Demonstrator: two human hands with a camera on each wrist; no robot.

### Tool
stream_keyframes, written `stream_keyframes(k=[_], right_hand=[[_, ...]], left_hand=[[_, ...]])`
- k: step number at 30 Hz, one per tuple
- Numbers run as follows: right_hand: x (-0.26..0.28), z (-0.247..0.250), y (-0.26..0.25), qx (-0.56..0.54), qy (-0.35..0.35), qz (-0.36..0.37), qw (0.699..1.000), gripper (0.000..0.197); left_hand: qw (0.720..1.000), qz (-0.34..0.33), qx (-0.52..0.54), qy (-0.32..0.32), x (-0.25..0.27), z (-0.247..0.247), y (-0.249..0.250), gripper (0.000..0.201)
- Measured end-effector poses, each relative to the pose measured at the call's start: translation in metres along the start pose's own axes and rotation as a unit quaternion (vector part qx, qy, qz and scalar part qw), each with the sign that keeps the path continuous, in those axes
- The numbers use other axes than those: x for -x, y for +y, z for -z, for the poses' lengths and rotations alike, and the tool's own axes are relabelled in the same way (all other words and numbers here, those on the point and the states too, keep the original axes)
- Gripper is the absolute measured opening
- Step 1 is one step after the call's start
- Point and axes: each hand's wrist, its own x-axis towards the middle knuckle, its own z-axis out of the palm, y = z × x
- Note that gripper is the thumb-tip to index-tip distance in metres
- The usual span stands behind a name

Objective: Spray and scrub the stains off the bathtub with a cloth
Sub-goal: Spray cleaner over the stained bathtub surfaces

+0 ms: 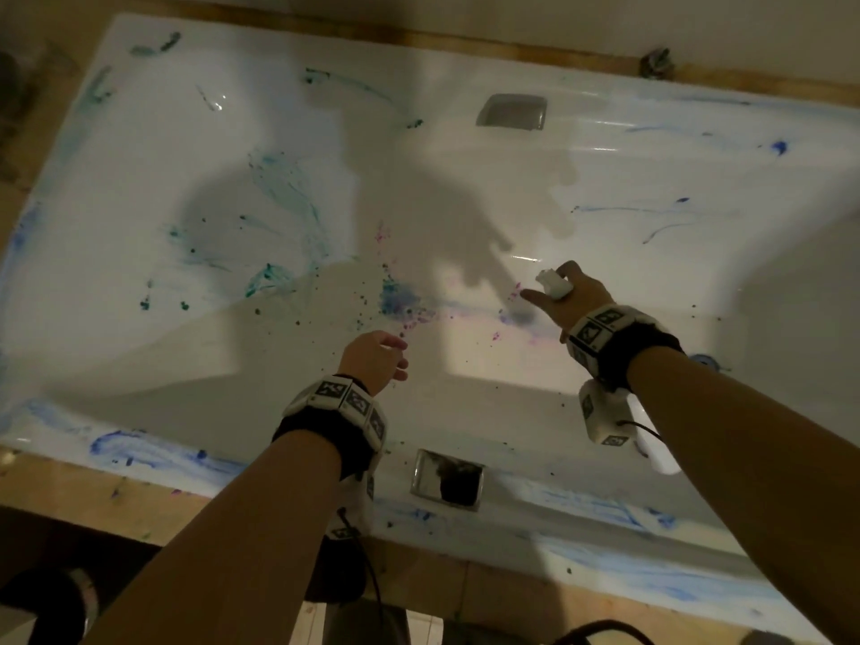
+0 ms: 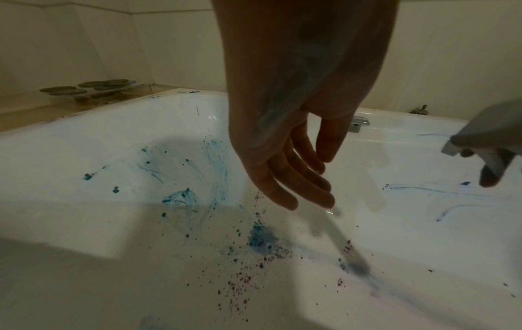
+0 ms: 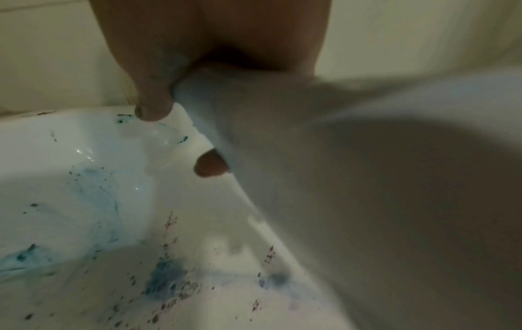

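White enamel, streaked with colour: we see the bathtub [image 1: 465, 188] from above, with no brand, label or readable writing anywhere; only black-and-white square markers show on our wrist bands. Near the middle of the tub floor lies a blue-purple smear [image 1: 398, 300], ringed by dark and magenta specks. Teal stains [image 1: 284, 197] spread left of that smear, and thin blue streaks [image 1: 651, 211] run to its right.

Our left hand [image 1: 374, 360] hangs just on the near side of the smear, above the tub floor, its fingers [image 2: 285, 192] relaxed, pointing down and holding nothing. Our right hand [image 1: 574, 297] is to the right of the smear, wrapped around a white spray bottle [image 1: 554, 282]. In the right wrist view the thumb and a fingertip [image 3: 210, 165] press against the bottle's pale body [image 3: 282, 134], which fills much of that blurred picture. In the left wrist view its nozzle [image 2: 452, 149] points toward the smear side. We cannot make out a cloth in any view.
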Motion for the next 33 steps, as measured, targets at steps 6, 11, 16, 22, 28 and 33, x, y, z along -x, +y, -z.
stream_keyframes(k=[6, 11, 16, 22, 28, 33], right_hand=[[0.000, 0.027, 0.010, -0.088, 0.055, -0.044, 0.994, 0.061], [0.003, 0.042, 0.030, -0.135, 0.068, -0.055, 0.987, 0.058], [0.021, 0.056, 0.049, -0.179, 0.045, -0.062, 0.981, 0.056], [0.053, 0.055, 0.070, -0.181, 0.046, -0.064, 0.980, 0.055], [0.088, 0.045, 0.082, -0.168, 0.044, -0.058, 0.983, 0.053], [0.121, 0.034, 0.089, -0.114, -0.036, -0.082, 0.989, 0.056]], left_hand=[[1.000, -0.016, -0.010, -0.014, 0.004, -0.016, 0.011, 0.014], [0.999, -0.027, -0.018, -0.015, 0.011, -0.027, 0.013, 0.017], [0.999, -0.034, -0.034, -0.014, 0.020, -0.032, 0.011, 0.018], [0.998, -0.045, -0.037, -0.019, 0.041, -0.030, 0.002, 0.015], [0.998, -0.045, -0.043, -0.021, 0.058, -0.018, -0.012, 0.015], [0.997, -0.050, -0.042, -0.037, 0.075, -0.020, -0.027, 0.015]])
